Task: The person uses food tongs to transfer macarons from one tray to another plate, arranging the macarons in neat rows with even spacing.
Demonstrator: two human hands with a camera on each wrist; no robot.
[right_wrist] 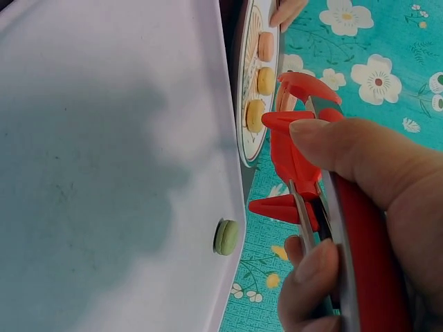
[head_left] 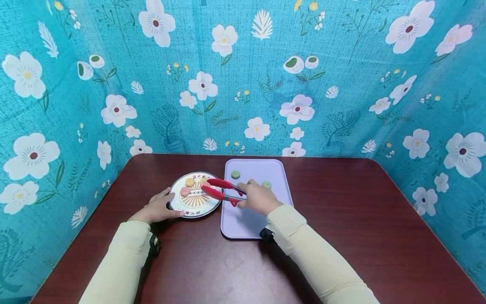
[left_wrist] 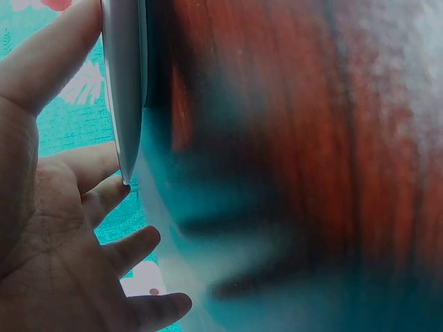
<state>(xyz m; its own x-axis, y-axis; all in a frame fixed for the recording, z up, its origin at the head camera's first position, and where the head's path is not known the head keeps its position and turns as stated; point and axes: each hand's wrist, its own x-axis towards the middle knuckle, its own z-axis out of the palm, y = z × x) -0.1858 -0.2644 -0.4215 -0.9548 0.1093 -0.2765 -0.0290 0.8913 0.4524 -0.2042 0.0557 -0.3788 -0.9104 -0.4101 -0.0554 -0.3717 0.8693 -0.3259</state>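
My right hand grips a pair of red tongs by the handles. The tong heads reach over the right side of a white patterned plate, with a pink macaron between them. Another pink macaron and two yellow macarons lie on the plate; one yellow one is partly hidden by the tongs in the head view. My left hand touches the plate's left rim, thumb at the near edge and fingers spread along the far side. In the left wrist view the plate shows edge-on beside the thumb.
A lilac tray lies right of the plate, under my right hand. On it are two green macarons, one near the far left corner and one beyond my hand. A flowered blue cloth stands behind the dark wooden table.
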